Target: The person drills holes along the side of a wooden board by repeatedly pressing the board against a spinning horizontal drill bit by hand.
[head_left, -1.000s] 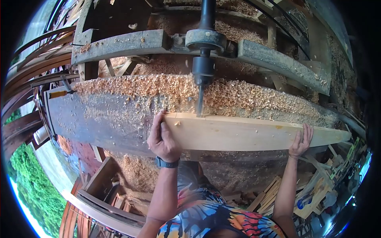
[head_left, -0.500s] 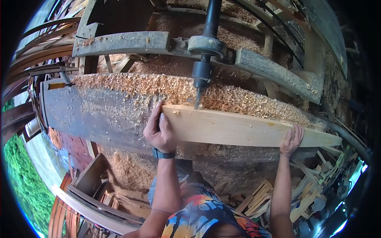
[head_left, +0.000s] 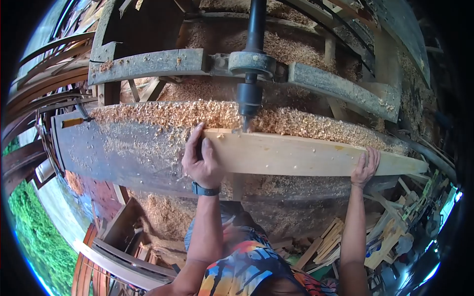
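A long pale wooden board (head_left: 291, 155) lies on the worktable, its far edge against the boring machine's bit (head_left: 246, 124). The bit sits below a dark chuck (head_left: 249, 97) and enters that edge near the board's left end; its tip is hidden in the wood. My left hand (head_left: 203, 163), with a dark watch on the wrist, grips the left end, fingers over the far corner and thumb on top. Toward the right end, my right hand (head_left: 366, 167) is closed over the board, fingers on its upper face and far edge.
Wood shavings (head_left: 168, 114) are heaped along the table's far side. A worn wooden beam (head_left: 340, 91) runs behind the chuck. A tool with a yellow handle (head_left: 72, 122) rests at the table's left end (head_left: 84, 148). Scrap wood (head_left: 328, 241) is piled at the lower right.
Both hands have pushed the board forward toward the chuck. Less of the bit shows now, and it is deeper in the board's edge. The camera view has shifted slightly.
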Demonstrator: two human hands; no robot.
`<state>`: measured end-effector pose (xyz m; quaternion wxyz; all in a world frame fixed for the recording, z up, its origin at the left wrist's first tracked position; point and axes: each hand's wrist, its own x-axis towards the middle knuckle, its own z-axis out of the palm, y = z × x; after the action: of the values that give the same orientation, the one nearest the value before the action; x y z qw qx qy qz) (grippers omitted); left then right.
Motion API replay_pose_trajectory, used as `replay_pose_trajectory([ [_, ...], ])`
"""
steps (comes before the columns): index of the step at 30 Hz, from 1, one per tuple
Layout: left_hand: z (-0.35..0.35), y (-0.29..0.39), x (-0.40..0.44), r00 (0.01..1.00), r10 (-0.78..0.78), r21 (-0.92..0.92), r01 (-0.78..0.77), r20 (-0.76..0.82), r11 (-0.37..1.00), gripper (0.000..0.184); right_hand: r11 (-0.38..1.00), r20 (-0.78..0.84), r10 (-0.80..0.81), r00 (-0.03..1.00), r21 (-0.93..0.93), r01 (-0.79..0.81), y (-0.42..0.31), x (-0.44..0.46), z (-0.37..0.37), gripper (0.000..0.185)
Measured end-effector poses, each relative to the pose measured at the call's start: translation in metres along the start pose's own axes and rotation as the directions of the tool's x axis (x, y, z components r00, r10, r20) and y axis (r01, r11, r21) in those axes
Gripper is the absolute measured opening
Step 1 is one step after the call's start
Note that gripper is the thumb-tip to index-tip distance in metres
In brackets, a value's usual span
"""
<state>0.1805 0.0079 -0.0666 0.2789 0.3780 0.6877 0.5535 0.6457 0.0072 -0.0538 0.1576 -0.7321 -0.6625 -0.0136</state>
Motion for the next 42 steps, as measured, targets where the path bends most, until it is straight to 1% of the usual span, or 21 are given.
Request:
replay_pose_trajectory([
  [2, 0.0, 0.004, 0.004, 0.999, -0.022, -0.025, 0.023, 0.029, 0.999, 0.032, 1.0, -0.016, -0.002, 1.0, 0.003, 0.002, 0.001, 0.0, 0.0, 0.035],
  [3, 0.002, 0.002, 0.006, 1.0, 0.018, -0.064, -0.017, 0.006, 0.998, 0.034, 1.0, -0.027, -0.004, 1.0, 0.002, 0.004, 0.003, -0.001, 0.001, 0.035],
  [6, -0.003, 0.003, 0.003, 0.998, -0.033, 0.007, 0.033, 0.046, 0.999, 0.033, 1.0, -0.042, -0.005, 0.999, 0.014, 0.006, 0.008, -0.003, 0.002, 0.034],
  [7, -0.002, 0.004, 0.003, 0.999, -0.027, -0.018, 0.027, 0.039, 0.999, 0.031, 1.0, -0.051, -0.001, 0.999, 0.024, 0.003, 0.006, -0.003, 0.002, 0.034],
  [10, -0.011, 0.011, -0.007, 0.998, -0.038, 0.082, 0.034, 0.055, 0.996, 0.03, 0.999, -0.079, -0.023, 0.997, 0.043, 0.027, 0.001, -0.013, 0.0, 0.034],
  [11, -0.016, 0.008, -0.015, 0.998, -0.042, 0.082, 0.039, 0.043, 0.996, 0.029, 0.998, -0.092, -0.036, 0.995, 0.044, 0.04, 0.001, -0.014, -0.002, 0.034],
  [14, -0.032, 0.01, -0.047, 0.999, -0.031, 0.117, 0.028, 0.029, 0.993, 0.029, 0.997, -0.035, -0.048, 0.998, 0.067, 0.05, 0.004, -0.032, -0.013, 0.034],
  [16, -0.039, 0.016, -0.064, 0.994, -0.105, 0.103, 0.101, 0.032, 0.99, 0.029, 0.997, -0.015, -0.049, 0.999, 0.052, 0.049, 0.009, -0.047, -0.019, 0.033],
  [19, -0.044, 0.008, -0.077, 0.997, -0.064, 0.165, 0.056, 0.043, 0.985, 0.029, 0.998, 0.007, -0.042, 0.999, 0.043, 0.042, 0.014, -0.052, -0.02, 0.033],
  [22, -0.044, 0.009, -0.079, 0.994, -0.097, 0.174, 0.088, 0.044, 0.981, 0.03, 0.998, 0.023, -0.046, 0.999, 0.037, 0.045, 0.018, -0.052, -0.02, 0.033],
  [25, -0.045, 0.005, -0.075, 0.996, -0.064, 0.242, 0.046, 0.069, 0.969, 0.032, 0.998, 0.025, -0.045, 0.999, 0.037, 0.044, 0.017, -0.049, -0.019, 0.033],
  [28, -0.041, 0.005, -0.067, 0.994, -0.069, 0.262, 0.044, 0.087, 0.964, 0.032, 0.998, 0.024, -0.049, 0.998, 0.041, 0.048, 0.016, -0.045, -0.017, 0.033],
  [31, -0.038, 0.005, -0.061, 0.996, -0.028, 0.282, 0.002, 0.09, 0.96, 0.032, 0.998, 0.026, -0.051, 0.998, 0.028, 0.05, 0.017, -0.042, -0.017, 0.034],
  [36, -0.038, 0.005, -0.06, 0.996, -0.024, 0.31, -0.004, 0.085, 0.951, 0.032, 0.998, 0.022, -0.054, 0.998, 0.033, 0.053, 0.013, -0.039, -0.016, 0.035],
  [42, -0.034, 0.006, -0.059, 0.997, -0.003, 0.302, -0.021, 0.078, 0.953, 0.032, 0.997, 0.039, -0.07, 0.997, 0.029, 0.068, 0.014, -0.039, -0.017, 0.034],
])
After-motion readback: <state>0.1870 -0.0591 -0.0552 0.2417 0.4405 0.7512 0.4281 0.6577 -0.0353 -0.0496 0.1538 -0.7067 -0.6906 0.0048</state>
